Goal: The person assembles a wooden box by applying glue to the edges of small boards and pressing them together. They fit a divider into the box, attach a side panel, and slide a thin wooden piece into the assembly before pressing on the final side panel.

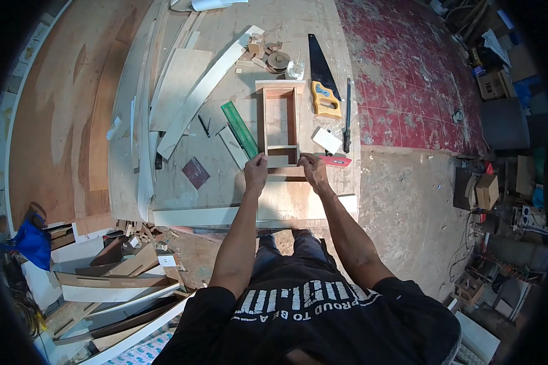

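Note:
A narrow wooden frame (264, 118) lies on the worktable (225, 176), with a crosspiece near its lower end. My left hand (256, 173) grips the frame's lower left corner, fingers pressed together. At the lower right corner, my right hand (313, 172) pinches the frame the same way. A green ruler-like strip (239, 129) slants to the left of the frame, beside a white-faced board piece (232, 146). By my right hand lie a red tool (336, 161) and a small white block (327, 140).
A yellow-handled saw (326, 100) and a dark bar (347, 115) lie at right. Long boards (207, 88) cover the table's left side. A sandpaper-like sheet (195, 173) and a black pen (204, 126) lie left. Wood scraps (109, 281) are piled at lower left.

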Demonstrator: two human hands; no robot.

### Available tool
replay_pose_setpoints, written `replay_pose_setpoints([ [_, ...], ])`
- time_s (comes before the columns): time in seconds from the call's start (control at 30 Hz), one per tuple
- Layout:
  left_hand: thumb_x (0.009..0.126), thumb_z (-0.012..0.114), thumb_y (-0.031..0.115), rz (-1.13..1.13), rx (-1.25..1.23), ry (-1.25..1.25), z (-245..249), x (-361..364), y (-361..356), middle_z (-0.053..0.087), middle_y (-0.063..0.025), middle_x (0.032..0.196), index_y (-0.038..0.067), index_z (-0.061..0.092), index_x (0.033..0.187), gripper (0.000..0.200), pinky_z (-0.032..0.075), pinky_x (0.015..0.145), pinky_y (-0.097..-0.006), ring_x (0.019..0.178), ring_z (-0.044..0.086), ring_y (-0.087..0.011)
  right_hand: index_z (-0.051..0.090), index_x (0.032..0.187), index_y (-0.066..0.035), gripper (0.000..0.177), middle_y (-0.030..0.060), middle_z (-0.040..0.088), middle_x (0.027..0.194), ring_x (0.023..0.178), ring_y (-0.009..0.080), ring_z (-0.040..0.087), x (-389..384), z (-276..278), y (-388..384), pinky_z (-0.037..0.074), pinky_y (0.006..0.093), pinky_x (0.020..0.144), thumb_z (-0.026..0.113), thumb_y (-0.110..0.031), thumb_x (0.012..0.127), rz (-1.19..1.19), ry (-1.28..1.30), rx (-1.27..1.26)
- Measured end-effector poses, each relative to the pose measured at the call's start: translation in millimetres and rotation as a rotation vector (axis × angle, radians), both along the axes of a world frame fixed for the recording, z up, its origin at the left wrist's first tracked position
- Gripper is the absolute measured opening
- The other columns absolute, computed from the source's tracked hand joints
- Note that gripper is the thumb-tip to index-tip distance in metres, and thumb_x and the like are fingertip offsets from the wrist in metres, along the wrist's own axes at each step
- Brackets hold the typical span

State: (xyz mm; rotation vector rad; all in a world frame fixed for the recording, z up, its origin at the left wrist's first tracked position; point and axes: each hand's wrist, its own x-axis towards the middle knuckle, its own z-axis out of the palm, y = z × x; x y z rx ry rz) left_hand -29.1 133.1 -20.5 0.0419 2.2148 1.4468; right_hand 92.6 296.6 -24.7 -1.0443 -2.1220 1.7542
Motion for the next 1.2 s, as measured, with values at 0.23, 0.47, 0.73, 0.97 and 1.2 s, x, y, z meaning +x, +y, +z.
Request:
replay_pose_setpoints([
  [0.23,0.093,0.061,0.02,-0.091,-0.042,0.061,-9,10,-21,0.069,-0.0177,0.107,-0.008,0.059,0.122,0.04,0.05,0.087,-0.0286,0.096,0.066,-0.0193,0.061,0.112,0.011,0.031,0.0196,0.067,0.103,0.1,0.0237,0.065,16,-9,2,0.051,0.0322,0.087,0.058,-0.012,0.091,0.0,0.027,-0.039],
  [0.47,0.093,0.061,0.017,-0.07,-0.006,0.05,3,15,-17,0.069,-0.0191,0.108,-0.007,0.061,0.119,0.035,0.051,0.085,-0.0281,0.095,0.067,-0.0199,0.064,0.108,0.009,0.027,0.0176,0.07,0.096,0.091,0.0227,0.068,11,-3,-9,0.053,0.0322,0.083,0.059,-0.01,0.089,-0.006,-0.044,0.007],
  [0.73,0.091,0.057,0.014,-0.115,-0.063,0.135,6,27,-12,0.068,-0.0253,0.099,-0.005,0.065,0.111,0.029,0.051,0.081,-0.0332,0.091,0.069,-0.03,0.065,0.108,0.008,0.027,0.0191,0.071,0.097,0.086,0.0214,0.07,5,5,-20,0.054,0.0304,0.077,0.058,-0.01,0.089,-0.057,-0.133,0.103],
  [0.97,0.092,0.058,0.015,-0.126,-0.075,0.241,24,27,-17,0.069,-0.0231,0.094,-0.005,0.066,0.107,0.026,0.052,0.079,-0.0356,0.087,0.068,-0.0323,0.066,0.102,0.006,0.023,0.0146,0.071,0.089,0.079,0.0185,0.068,9,0,-9,0.054,0.0313,0.072,0.061,-0.012,0.09,-0.071,-0.076,-0.021],
  [1.2,0.082,0.066,0.004,0.055,-0.211,0.397,18,25,-95,0.071,-0.016,0.09,0.0,0.07,0.104,0.022,0.054,0.077,-0.0291,0.083,0.069,-0.0215,0.066,0.084,0.001,0.03,0.0167,0.067,0.074,0.069,0.0275,0.066,53,6,51,0.051,0.0385,0.064,0.07,-0.029,0.082,-0.156,-0.235,0.421],
])
